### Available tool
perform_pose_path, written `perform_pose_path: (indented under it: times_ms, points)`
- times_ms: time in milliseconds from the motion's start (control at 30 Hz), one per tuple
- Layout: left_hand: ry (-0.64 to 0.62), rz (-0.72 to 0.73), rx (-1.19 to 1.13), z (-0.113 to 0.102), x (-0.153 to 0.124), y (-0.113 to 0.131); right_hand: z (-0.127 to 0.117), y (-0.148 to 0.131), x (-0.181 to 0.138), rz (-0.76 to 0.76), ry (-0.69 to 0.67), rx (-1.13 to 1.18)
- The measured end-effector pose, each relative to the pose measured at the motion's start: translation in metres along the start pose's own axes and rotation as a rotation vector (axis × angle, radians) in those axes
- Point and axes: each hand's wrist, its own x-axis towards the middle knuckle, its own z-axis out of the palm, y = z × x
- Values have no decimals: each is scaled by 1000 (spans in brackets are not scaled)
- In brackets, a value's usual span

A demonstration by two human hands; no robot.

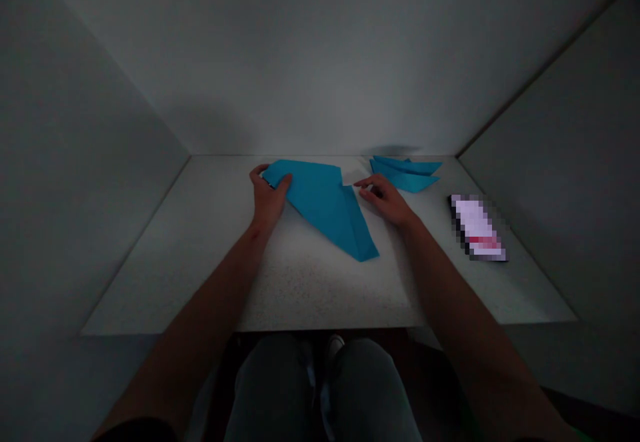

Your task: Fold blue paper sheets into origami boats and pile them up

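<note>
A sheet of blue paper (320, 202), partly folded, lies tilted over the middle of the table. A narrow flap runs down its right side to a corner near the front. My left hand (270, 192) grips the paper's upper left end, thumb on top and the other fingers partly hidden behind it. Just off the right edge of the sheet is my right hand (383, 199), its index finger and thumb a little apart and the other fingers curled. I see nothing between them. Contact between that index fingertip and the paper is hard to make out.
Behind my right hand, a folded blue paper boat (407, 174) rests near the back wall. A phone (477, 229) with a blurred, lit screen lies at the right of the white table (200, 249). Grey walls (320, 62) enclose the back and both sides.
</note>
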Motion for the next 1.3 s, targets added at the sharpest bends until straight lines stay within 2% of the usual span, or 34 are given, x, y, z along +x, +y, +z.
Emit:
perform_pose_path:
  times_ms: [267,400,533,633,800,867,967,1067,1200,1300]
  points:
    - [85,52,-81,4,-10,8,2,0,1,-31,-132,-66]
    - [89,97,-116,3,-11,9,12,-6,0,-95,-166,-165]
    - [65,106,-151,7,-17,12,28,-20,-3,-87,-196,-261]
    - [59,57,-266,12,-19,16,39,-28,-5,-90,-217,-272]
    - [67,-147,-405,16,-12,17,47,-32,-5,-65,-174,-218]
    - [65,-175,-458,16,-9,15,47,-32,-4,-58,-138,-142]
    - [44,-125,-484,18,-7,11,45,-32,-2,-15,-17,-9]
    - [-67,-81,-430,18,-8,8,39,-30,1,15,153,42]
    - [-251,-66,-296,15,-8,4,27,-21,3,-30,357,10]
    - [-305,-33,-214,12,-7,0,18,-12,5,-43,462,56]
